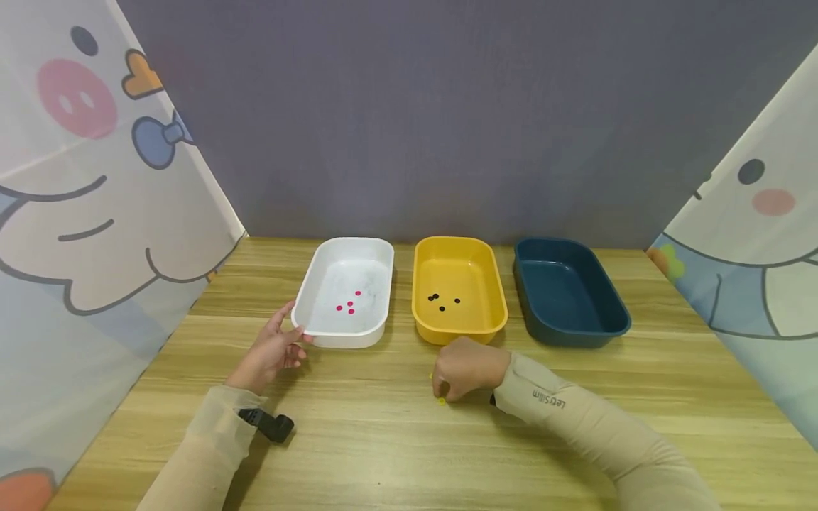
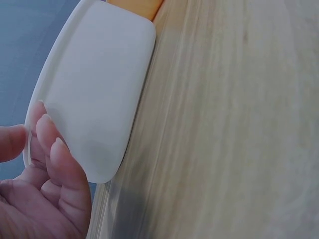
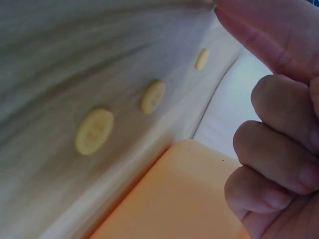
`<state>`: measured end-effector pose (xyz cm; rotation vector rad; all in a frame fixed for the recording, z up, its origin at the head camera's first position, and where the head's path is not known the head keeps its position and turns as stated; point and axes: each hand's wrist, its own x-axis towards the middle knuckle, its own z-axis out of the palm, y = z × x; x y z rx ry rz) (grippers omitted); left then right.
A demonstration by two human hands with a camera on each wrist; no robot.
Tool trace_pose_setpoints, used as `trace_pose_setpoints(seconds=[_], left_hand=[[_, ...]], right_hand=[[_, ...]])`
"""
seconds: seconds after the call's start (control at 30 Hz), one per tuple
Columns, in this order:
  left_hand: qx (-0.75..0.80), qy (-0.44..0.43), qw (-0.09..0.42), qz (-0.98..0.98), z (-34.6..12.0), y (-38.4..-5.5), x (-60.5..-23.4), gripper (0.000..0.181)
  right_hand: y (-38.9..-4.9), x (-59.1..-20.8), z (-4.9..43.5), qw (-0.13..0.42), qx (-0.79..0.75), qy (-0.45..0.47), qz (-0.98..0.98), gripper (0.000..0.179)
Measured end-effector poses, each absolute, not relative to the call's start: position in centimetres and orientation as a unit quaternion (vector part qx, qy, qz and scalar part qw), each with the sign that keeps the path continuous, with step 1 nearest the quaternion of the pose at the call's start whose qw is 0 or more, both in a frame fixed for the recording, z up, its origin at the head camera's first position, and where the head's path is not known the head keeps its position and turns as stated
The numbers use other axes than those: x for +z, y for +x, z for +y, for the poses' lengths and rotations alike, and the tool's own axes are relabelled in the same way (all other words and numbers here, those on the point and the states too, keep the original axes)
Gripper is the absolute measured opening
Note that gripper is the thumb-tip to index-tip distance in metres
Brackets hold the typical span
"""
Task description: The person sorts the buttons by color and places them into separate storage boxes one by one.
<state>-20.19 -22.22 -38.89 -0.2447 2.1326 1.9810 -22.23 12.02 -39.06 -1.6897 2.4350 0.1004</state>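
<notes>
At the near left corner of the white plastic tray, my left hand holds the rim, its fingers around either side of the corner. Several pink buttons lie inside that tray. Just in front of the yellow tray, my right hand is lowered to the table with curled fingers, pinching at a yellow button that shows at the fingertips. More yellow buttons, among them a larger-looking one and one beside it, lie on the table under this hand, mostly hidden in the head view.
Several black buttons lie in the yellow tray. To its right stands a dark blue tray. All three trays sit in a row at the back of the wooden table, before a grey panel. Cartoon-printed cloth hangs at both sides.
</notes>
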Motion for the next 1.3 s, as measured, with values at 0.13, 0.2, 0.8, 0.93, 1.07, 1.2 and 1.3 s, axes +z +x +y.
trace_pose_setpoints(seconds=[0.13, 0.2, 0.8, 0.93, 1.07, 1.2, 1.3], left_hand=[[0.675, -0.082, 0.110, 0.725, -22.3, -20.1, -38.9, 0.065], [0.676, -0.081, 0.109, 0.724, -22.3, -20.1, -38.9, 0.065], [0.694, -0.077, 0.112, 0.707, -22.2, -20.0, -38.9, 0.067], [0.697, -0.080, 0.112, 0.704, -22.1, -20.0, -38.8, 0.067], [0.696, -0.083, 0.112, 0.704, -22.1, -20.1, -38.8, 0.067], [0.695, -0.082, 0.110, 0.706, -22.2, -20.2, -38.9, 0.066], [0.694, -0.083, 0.110, 0.707, -22.2, -20.1, -39.0, 0.066]], right_hand=[[-22.2, -39.2, 12.0, 0.080, 0.038, -0.571, 0.816, 0.011], [-22.1, -39.3, 11.9, 0.079, 0.038, -0.571, 0.817, 0.009], [-21.8, -39.4, 12.0, 0.112, 0.027, -0.539, 0.834, 0.009], [-21.6, -39.3, 11.6, 0.109, 0.048, -0.537, 0.835, 0.010], [-21.3, -39.1, 11.3, 0.105, 0.062, -0.535, 0.836, 0.011], [-21.1, -39.1, 11.1, 0.099, 0.067, -0.535, 0.837, 0.011], [-20.9, -39.1, 11.1, 0.094, 0.069, -0.537, 0.836, 0.011]])
